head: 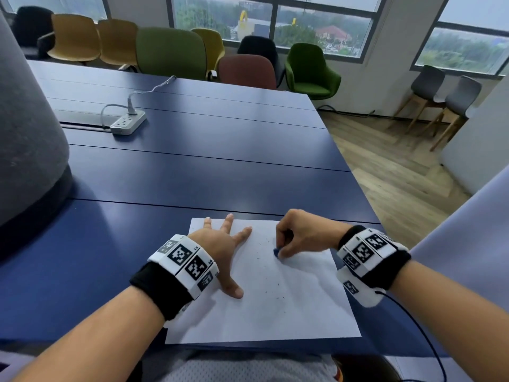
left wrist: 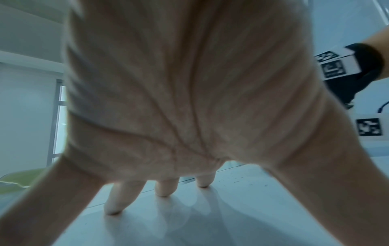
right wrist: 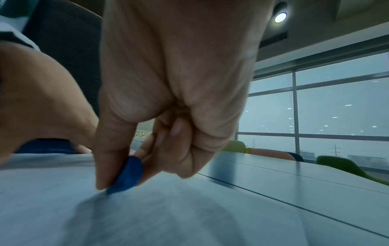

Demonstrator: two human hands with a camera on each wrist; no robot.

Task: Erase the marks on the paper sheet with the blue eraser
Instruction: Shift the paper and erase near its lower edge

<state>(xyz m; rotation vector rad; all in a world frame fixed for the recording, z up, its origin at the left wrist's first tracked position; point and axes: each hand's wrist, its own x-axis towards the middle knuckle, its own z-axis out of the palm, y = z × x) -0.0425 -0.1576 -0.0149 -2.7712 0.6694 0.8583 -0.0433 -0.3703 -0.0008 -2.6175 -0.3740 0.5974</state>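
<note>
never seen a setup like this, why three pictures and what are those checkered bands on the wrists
No machine here: a person works with bare hands while cameras record. The checkered wristbands carry printed markers; what for, the pictures do not say. The big picture comes from a head camera looking down at a blue table. The other two come from wrist cameras looking along each palm to the fingers. On the table lies a white paper sheet with small dark specks. The left hand presses flat on it, fingers spread. The right hand pinches a small blue eraser, its tip on the paper. Farther off sits a white power strip.
</note>
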